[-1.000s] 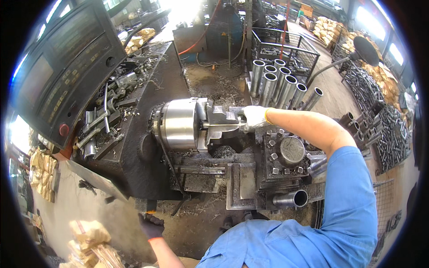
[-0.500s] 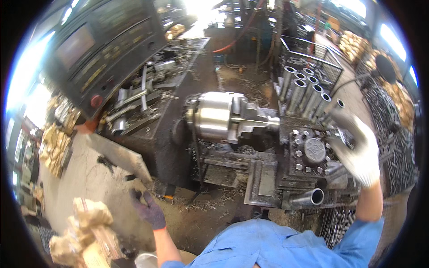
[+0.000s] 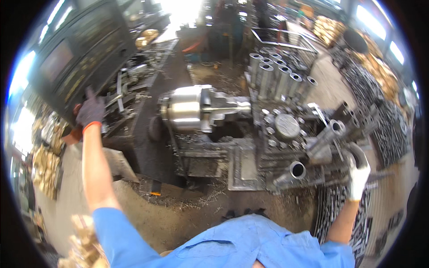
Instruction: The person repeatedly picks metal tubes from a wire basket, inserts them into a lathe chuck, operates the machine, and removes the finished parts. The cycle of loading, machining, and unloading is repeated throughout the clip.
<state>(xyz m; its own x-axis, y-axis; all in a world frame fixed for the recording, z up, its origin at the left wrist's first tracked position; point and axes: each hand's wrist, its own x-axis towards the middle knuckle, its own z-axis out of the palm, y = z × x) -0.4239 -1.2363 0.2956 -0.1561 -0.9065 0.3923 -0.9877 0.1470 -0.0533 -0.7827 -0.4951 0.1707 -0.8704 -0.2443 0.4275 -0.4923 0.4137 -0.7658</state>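
Note:
My left hand [image 3: 91, 111], in a dark glove with an orange cuff, is raised to the lower edge of the machine's control panel [image 3: 73, 58]. One finger stretches up against or just short of the panel, beside a red knob [image 3: 77, 108]. At the right, my right hand [image 3: 358, 174] wears a white glove, its fingers curved and apart from the thumb; I make out nothing held. Close to it lie several slanted metal tubes [image 3: 328, 136]. A lathe chuck [image 3: 187, 108] with jaws and a bright metal end piece [image 3: 243, 106] sits mid-view.
A bolted tool post [image 3: 287, 126] stands right of the chuck, with several upright tubes [image 3: 264, 76] behind it. One tube [image 3: 295, 170] lies at the machine's front edge. Metal parts crowd a bench [image 3: 156, 85] at the left. Wrapped bundles [image 3: 47, 167] stand on the floor.
My left hand has risen from low beside my body to the control panel. My right hand has dropped from beside the tool post to lower right. The whole view has shifted.

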